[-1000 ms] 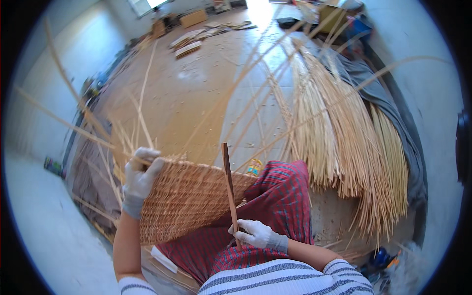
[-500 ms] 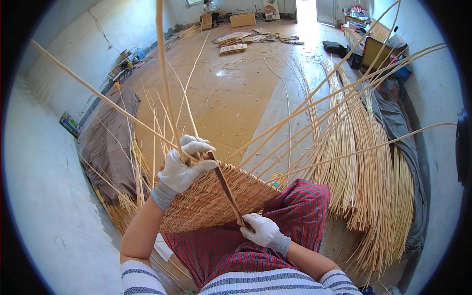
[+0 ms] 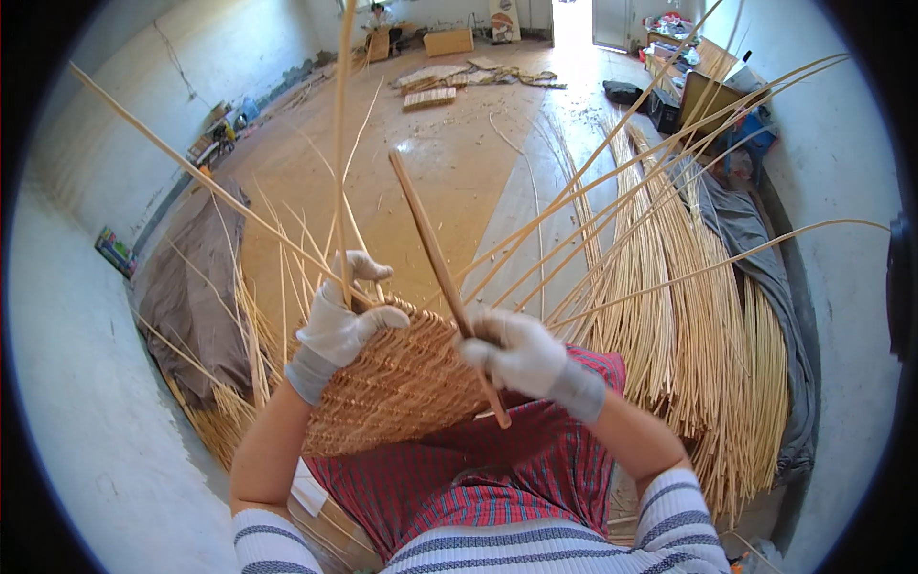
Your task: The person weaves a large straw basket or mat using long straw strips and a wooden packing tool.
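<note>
In right hand (image 3: 521,354), gripping a wooden stick (image 3: 425,230); in left hand (image 3: 335,327), clasping a woven panel (image 3: 400,385), closely worked already, with long canes (image 3: 342,124) still unwoven.

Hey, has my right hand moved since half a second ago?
Yes: your right hand has moved up the view, now level with the middle of the rod pile, not its lower part.

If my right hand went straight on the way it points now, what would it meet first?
Probably the woven wicker piece, near its upper edge, with your left hand farther along that line. Depth is unclear, so the right hand, gripping a wooden stick, might pass above the weave.
</note>
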A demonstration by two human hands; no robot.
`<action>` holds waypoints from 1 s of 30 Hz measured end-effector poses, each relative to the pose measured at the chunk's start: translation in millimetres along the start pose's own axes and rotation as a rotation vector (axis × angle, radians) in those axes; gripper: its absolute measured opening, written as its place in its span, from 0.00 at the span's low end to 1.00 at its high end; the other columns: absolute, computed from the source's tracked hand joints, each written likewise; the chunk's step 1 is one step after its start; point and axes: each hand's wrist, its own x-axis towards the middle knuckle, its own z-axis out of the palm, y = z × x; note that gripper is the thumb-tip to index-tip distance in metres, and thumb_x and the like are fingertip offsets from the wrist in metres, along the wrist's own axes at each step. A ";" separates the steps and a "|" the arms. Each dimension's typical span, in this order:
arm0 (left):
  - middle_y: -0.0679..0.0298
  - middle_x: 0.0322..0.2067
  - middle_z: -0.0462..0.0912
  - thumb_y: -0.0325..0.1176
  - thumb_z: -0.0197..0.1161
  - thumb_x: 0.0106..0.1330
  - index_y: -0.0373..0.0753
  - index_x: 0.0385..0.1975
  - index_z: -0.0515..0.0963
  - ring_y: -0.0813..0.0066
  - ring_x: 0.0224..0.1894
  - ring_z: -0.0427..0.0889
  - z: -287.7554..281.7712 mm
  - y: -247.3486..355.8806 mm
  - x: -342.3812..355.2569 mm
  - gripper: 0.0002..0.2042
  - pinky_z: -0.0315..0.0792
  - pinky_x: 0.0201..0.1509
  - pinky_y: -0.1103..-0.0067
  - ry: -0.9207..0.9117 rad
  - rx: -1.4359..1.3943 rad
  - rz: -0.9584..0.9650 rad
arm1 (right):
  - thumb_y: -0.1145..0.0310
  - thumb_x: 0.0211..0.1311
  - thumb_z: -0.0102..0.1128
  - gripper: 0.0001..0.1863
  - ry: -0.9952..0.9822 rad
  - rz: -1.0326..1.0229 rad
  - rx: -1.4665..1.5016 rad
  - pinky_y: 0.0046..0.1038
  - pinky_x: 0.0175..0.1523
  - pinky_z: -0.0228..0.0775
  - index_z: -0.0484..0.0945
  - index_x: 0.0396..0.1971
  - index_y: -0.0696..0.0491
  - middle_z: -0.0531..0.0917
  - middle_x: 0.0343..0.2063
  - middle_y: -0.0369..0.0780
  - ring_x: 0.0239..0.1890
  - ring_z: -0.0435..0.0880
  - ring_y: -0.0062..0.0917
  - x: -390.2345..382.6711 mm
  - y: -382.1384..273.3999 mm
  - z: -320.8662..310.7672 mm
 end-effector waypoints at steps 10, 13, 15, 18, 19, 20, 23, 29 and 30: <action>0.63 0.43 0.79 0.38 0.85 0.42 0.40 0.51 0.70 0.76 0.41 0.78 -1.2 41.4 -5.5 0.36 0.75 0.40 0.78 -0.023 0.175 -0.139 | 0.52 0.64 0.67 0.20 -0.134 -0.003 -0.078 0.22 0.27 0.74 0.84 0.30 0.58 0.84 0.22 0.37 0.22 0.81 0.18 170.3 -98.7 0.3; 0.66 0.42 0.78 0.37 0.86 0.42 0.38 0.55 0.70 0.79 0.39 0.76 2.8 34.4 -3.5 0.39 0.73 0.41 0.79 0.015 0.072 0.008 | 0.50 0.62 0.68 0.22 -0.083 0.000 -0.126 0.23 0.30 0.76 0.85 0.30 0.58 0.85 0.23 0.38 0.23 0.82 0.19 183.3 -92.1 10.9; 0.66 0.42 0.79 0.36 0.85 0.44 0.38 0.56 0.70 0.80 0.39 0.76 1.1 41.3 -2.3 0.38 0.73 0.40 0.80 0.000 0.075 -0.053 | 0.51 0.61 0.70 0.22 -0.066 0.010 -0.145 0.21 0.27 0.73 0.84 0.31 0.59 0.83 0.23 0.37 0.21 0.80 0.18 190.9 -88.4 16.3; 0.66 0.41 0.80 0.33 0.83 0.46 0.38 0.56 0.72 0.81 0.38 0.76 0.9 36.4 -1.9 0.36 0.73 0.40 0.80 -0.009 0.058 -0.070 | 0.51 0.58 0.72 0.22 -0.037 0.018 -0.175 0.20 0.24 0.70 0.83 0.32 0.59 0.82 0.22 0.36 0.20 0.78 0.17 198.3 -81.3 20.3; 0.67 0.41 0.81 0.33 0.82 0.48 0.37 0.56 0.73 0.82 0.38 0.76 1.3 34.0 -2.7 0.34 0.73 0.41 0.81 0.002 0.044 -0.029 | 0.50 0.57 0.73 0.23 -0.031 0.012 -0.187 0.20 0.24 0.70 0.84 0.32 0.58 0.82 0.22 0.36 0.20 0.78 0.16 198.9 -79.4 21.0; 0.67 0.41 0.81 0.33 0.82 0.48 0.37 0.56 0.73 0.82 0.38 0.76 1.3 33.9 -3.6 0.34 0.73 0.41 0.81 0.001 0.043 -0.027 | 0.50 0.57 0.73 0.23 -0.029 0.011 -0.187 0.20 0.24 0.70 0.84 0.32 0.58 0.82 0.22 0.36 0.20 0.78 0.16 199.0 -77.4 21.0; 0.68 0.41 0.81 0.33 0.81 0.49 0.37 0.55 0.74 0.81 0.37 0.75 0.5 38.6 -1.4 0.32 0.72 0.41 0.81 -0.005 0.167 0.008 | 0.49 0.56 0.73 0.24 -0.073 0.012 -0.146 0.19 0.24 0.69 0.84 0.33 0.59 0.82 0.22 0.36 0.21 0.78 0.16 197.9 -76.1 18.9; 0.66 0.38 0.79 0.32 0.80 0.51 0.40 0.53 0.78 0.78 0.36 0.75 3.0 37.5 -3.5 0.27 0.72 0.41 0.79 -0.010 0.181 0.033 | 0.52 0.65 0.67 0.21 -0.215 0.017 0.091 0.17 0.22 0.64 0.83 0.33 0.59 0.81 0.22 0.36 0.19 0.75 0.15 191.5 -60.7 12.8; 0.66 0.38 0.79 0.32 0.80 0.51 0.40 0.53 0.78 0.78 0.36 0.75 1.8 39.0 -3.4 0.27 0.72 0.41 0.79 -0.011 0.185 0.031 | 0.52 0.72 0.58 0.22 -0.273 0.018 0.183 0.16 0.21 0.65 0.82 0.35 0.60 0.81 0.22 0.37 0.19 0.75 0.16 186.8 -61.5 11.0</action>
